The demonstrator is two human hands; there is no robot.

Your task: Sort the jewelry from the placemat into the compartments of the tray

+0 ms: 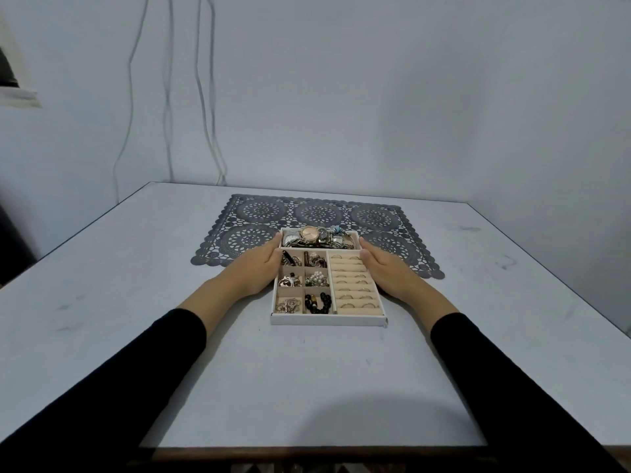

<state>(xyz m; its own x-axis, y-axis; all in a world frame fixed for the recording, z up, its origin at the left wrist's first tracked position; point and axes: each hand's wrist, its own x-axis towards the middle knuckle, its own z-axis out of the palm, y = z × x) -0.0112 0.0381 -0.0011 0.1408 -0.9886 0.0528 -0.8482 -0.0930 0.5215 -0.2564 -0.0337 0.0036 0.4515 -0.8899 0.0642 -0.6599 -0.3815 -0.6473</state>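
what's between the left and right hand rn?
Head view: only the tray, full of sorted jewelry. The left hand lies against its left wall, the right hand against its right wall, both open and flat.

The worktop (341, 370) looks like a smooth, matt pale laminate, faintly scuffed with grey smudges, with a dark wood-looking edge at its near side. The placemat (259, 213) behind the tray is a dull grey openwork piece, like lace cut from vinyl. The tray (327, 319) has matt white card-like walls and a beige, velvety lining. In its far compartment the watches (317, 236) show polished, shiny metal; in the ridged section at its right, thin rings (348, 305) glint. The sleeves (143, 363) are matt black cloth.
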